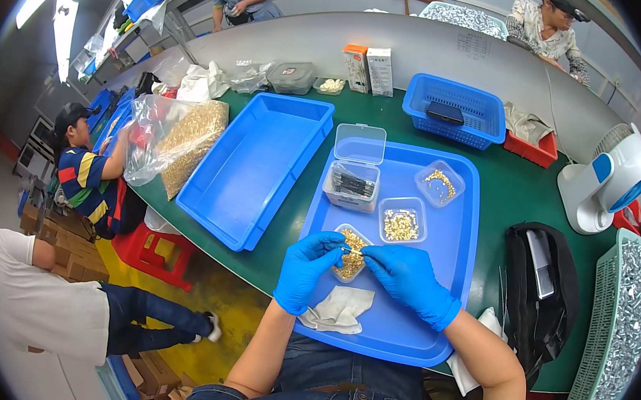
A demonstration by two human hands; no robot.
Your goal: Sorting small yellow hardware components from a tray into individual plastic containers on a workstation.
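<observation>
Both my hands wear blue gloves and meet above a clear tub (345,277) of small gold-coloured metal parts. My left hand (308,269) pinches one end of a small, thin gold-coloured piece (351,251). The fingertips of my right hand (409,280) are closed on its other end; its exact kind is too small to tell. Beneath the hands lies a blue tray (453,211). It also carries a second tub with gold parts (400,225), a third tub with a few (439,184), a lidded clear box of dark thin pieces (352,184) and a white cloth (340,311).
An empty-looking blue tray (249,182) lies left, beside a bag of gold parts (194,143). Behind stand a blue basket (455,109) and a red bin (532,148). A white fan (602,183), black pouch (546,319) and green basket of silver parts (614,332) are right. Several people are around.
</observation>
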